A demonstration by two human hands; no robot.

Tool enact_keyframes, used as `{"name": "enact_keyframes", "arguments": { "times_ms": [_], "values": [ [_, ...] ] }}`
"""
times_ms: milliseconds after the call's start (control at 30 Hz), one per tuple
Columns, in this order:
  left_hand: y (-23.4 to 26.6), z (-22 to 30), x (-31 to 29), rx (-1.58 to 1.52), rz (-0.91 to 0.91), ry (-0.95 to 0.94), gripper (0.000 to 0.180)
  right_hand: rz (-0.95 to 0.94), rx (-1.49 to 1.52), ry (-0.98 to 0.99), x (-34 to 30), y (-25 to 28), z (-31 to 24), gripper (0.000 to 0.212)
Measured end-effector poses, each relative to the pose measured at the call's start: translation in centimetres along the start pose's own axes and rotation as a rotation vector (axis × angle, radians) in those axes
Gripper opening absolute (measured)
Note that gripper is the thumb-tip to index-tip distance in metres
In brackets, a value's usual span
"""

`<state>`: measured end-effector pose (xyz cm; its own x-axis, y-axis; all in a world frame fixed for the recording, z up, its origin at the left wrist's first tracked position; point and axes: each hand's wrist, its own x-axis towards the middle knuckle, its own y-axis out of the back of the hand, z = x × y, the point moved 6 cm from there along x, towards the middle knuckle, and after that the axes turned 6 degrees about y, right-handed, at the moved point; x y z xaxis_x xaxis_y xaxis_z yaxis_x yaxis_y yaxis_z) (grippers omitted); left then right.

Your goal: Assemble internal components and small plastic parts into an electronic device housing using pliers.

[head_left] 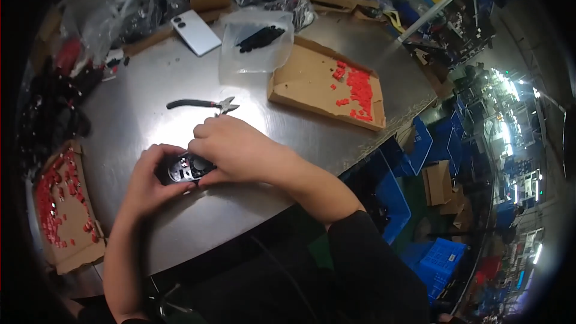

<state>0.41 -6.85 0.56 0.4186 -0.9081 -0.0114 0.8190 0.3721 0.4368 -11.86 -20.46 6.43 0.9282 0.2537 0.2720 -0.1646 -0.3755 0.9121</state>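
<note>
**On the metal table (126, 123), one housing (179, 171) in my grasp**

Near the table's front edge, I hold a single small housing, rounded at its end, black with a smooth silvery plate pierced by dark openings. My left hand (149, 183) curves around its left end, fingers and thumb set narrowly on its sides. My right hand (237, 149) closes over the other end, its fingers bent and its thumb pressed along the near side.

Just beyond lies one pair of cutters (204, 104), steel-jawed, with slim dark handles. Farther back rests one phone (201, 36), a glossy pale slab with two round lenses. Beside it, one frosted plastic bin (235, 63) holds a heap of black pieces (262, 38), too bunched to count.

Two shallow cardboard trays, one at right (306, 77) and one at left (75, 225), carry small blocky red pieces (360, 91), too many to count. Crumpled clear bags (111, 21) crowd the back left. Below, at right, a ribbed blue crate (441, 262) bears one small pale label (452, 258), its writing too small to read.
</note>
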Motion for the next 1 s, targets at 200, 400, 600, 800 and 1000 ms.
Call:
{"name": "enact_keyframes", "arguments": {
  "times_ms": [200,400,600,800,1000],
  "values": [
    [-0.1,0.7,-0.2,-0.014,-0.034,0.038,0.059,-0.002,-0.028,-0.072,-0.8,0.1,-0.7,0.050],
    [0.4,0.4,-0.4,0.050,-0.062,-0.054,0.053,0.273,-0.083,-0.483,-11.6,9.7,7.6,0.041],
    [-1.1,0.2,1.3,-0.150,-0.121,-0.066,0.054,-0.132,-0.310,-0.409,-23.0,11.8,16.0,0.034],
    [-1.8,2.7,-0.6,-0.476,-0.148,0.149,0.051,-0.164,-0.241,-0.631,-21.4,11.5,17.1,0.021],
    [0.2,-1.9,0.0,-0.165,-0.054,-0.034,0.055,0.209,-0.015,-0.554,-10.8,8.9,10.2,0.020]
  ]
}}
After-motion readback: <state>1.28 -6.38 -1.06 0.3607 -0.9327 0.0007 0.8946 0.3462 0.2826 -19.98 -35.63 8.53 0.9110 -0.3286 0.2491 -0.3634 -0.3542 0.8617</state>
